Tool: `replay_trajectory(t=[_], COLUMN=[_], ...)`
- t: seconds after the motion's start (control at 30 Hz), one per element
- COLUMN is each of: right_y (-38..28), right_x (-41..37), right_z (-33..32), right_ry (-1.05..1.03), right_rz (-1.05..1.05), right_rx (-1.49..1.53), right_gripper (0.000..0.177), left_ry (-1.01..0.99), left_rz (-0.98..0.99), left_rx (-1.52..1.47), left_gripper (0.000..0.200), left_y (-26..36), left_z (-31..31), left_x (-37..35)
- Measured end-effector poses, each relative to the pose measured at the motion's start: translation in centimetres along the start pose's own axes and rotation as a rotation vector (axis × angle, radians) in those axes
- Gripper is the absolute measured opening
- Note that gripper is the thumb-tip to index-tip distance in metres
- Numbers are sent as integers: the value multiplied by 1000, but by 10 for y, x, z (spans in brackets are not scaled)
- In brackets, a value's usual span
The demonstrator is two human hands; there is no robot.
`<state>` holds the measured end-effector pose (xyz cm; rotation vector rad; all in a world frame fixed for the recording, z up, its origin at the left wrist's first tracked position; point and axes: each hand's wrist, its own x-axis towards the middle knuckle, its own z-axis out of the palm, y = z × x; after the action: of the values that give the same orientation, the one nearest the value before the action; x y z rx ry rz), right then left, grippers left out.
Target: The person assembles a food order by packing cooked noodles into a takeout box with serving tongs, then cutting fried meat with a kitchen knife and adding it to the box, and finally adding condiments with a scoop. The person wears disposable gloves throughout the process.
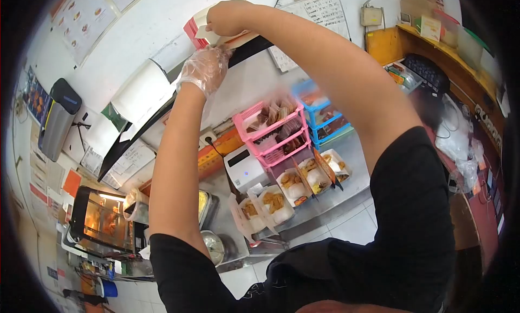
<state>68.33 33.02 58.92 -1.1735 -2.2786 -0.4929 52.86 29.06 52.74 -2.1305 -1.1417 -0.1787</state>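
Both arms reach up to a shelf at the top of the view. My left hand (205, 69), in a clear plastic glove, is at the shelf edge just below a stack of red and white boxes (196, 32); its fingertips are hard to make out. My right hand (230, 17), bare, curls its fingers over the top of a white box in that stack. Below, on the metal counter (355, 172), stand several open boxes of food (273, 201).
A pink rack (271, 130) and a blue rack (325, 115) hold packets behind the food boxes. A white printer-like device (245, 169) stands left of them. A lit glass food warmer (103, 218) is at the left, a metal bowl (212, 247) nearer.
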Motion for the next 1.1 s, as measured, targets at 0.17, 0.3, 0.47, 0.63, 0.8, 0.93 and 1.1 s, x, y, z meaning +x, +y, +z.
replay_trajectory(t=[0.17, 0.3, 0.47, 0.63, 0.8, 0.93, 1.1], right_y=[-8, -20, -47, -72, -80, -84, -174], right_x=[-29, -53, -137, -243, -377, -468, -555], right_z=[-14, -44, -102, -77, -14, 19, 77], right_ry=[83, 215, 554, 999, 857, 636, 538], right_rz=[-128, -288, -426, -934, -808, -354, 682], right_rx=[-172, -304, -108, 2, 111, 156, 964], right_gripper=[25, 21, 21, 9, 15, 26, 63], left_ry=[-121, -281, 660, 741, 352, -133, -532], left_rz=[-145, -33, 368, 20, -245, -347, -443], left_rx=[-12, 229, 354, -575, -1195, -1498, -1903], left_gripper=[34, 34, 30, 33, 37, 41, 46], left_y=[-20, -12, -78, 37, 159, 229, 278], left_z=[21, 9, 98, 17, 72, 132, 178], left_x=[18, 31, 15, -94, -230, -305, -359])
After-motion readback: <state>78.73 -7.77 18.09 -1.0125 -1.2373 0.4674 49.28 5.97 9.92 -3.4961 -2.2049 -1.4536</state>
